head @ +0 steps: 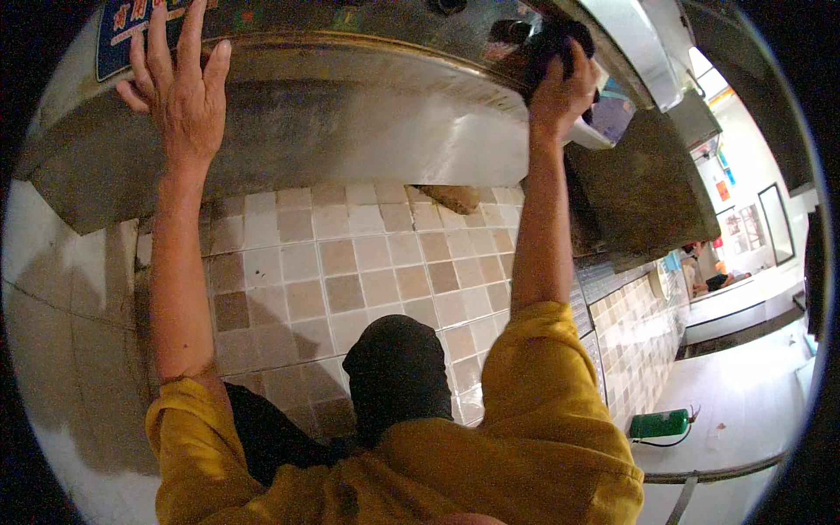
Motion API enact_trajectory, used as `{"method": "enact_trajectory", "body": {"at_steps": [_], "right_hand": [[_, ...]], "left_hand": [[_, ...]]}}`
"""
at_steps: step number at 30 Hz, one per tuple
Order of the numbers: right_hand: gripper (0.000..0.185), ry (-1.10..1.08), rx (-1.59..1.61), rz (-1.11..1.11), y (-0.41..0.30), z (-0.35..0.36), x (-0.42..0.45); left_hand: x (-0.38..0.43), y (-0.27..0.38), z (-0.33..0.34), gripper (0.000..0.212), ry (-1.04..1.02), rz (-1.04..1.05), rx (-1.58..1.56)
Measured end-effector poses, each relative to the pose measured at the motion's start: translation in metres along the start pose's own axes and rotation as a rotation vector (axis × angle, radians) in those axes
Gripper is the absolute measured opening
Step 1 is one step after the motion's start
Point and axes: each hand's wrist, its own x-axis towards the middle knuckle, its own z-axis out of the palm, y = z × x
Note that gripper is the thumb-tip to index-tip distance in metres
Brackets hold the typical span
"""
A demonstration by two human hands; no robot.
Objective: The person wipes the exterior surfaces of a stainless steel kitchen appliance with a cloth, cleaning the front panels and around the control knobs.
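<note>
My left hand [187, 98] is raised at the upper left, its fingers spread and nothing in its grasp. Its fingertips overlap a dark blue sign [113, 49] that bears writing; whether they touch it I cannot tell. At the upper right my right hand [561, 98] grips a dark bundle [558, 39], possibly a cloth, blurred and partly hidden by the fingers. That bundle is at the right end of a worn metal counter [394, 125] with a dark, shiny top. Just beyond my right wrist is a white container [594, 136].
Beige floor tiles [374, 243] lie below the counter, with a brown piece [453, 197] by its base. A dark metal cabinet [643, 184] stands at the right. Farther right are a green fire extinguisher [659, 424] and a distant bright room.
</note>
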Motion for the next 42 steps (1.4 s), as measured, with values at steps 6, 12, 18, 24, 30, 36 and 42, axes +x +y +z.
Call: {"method": "enact_trajectory", "body": {"at_steps": [6,12,18,24,30,36,42], "right_hand": [[0.031,-0.122,0.074,0.012,-0.048,-0.001,-0.052],[0.029,0.018,-0.157,0.002,0.035,0.001,0.019],[0.032,-0.157,0.015,-0.087,-0.017,-0.009,-0.03],[0.029,0.072,-0.151,0.014,0.079,-0.015,0.026],[0.03,-0.129,-0.041,-0.366,0.021,0.002,0.02],[0.034,-0.061,-0.333,0.034,0.105,-0.039,0.023],[0.032,-0.183,-0.142,-0.227,0.046,-0.014,0.014]], "left_hand": [[-0.003,-0.002,-0.007,0.048,-0.029,-0.036,0.1],[-0.002,0.001,-0.003,0.049,-0.04,-0.035,0.05],[-0.001,-0.004,-0.006,0.048,0.001,-0.018,0.096],[0.001,0.003,0.0,0.048,0.0,0.008,0.033],[-0.012,-0.011,0.006,0.048,0.05,-0.034,0.091],[-0.01,-0.005,0.004,0.047,-0.03,-0.05,0.086],[-0.013,-0.012,0.005,0.048,0.015,-0.02,0.063]]}}
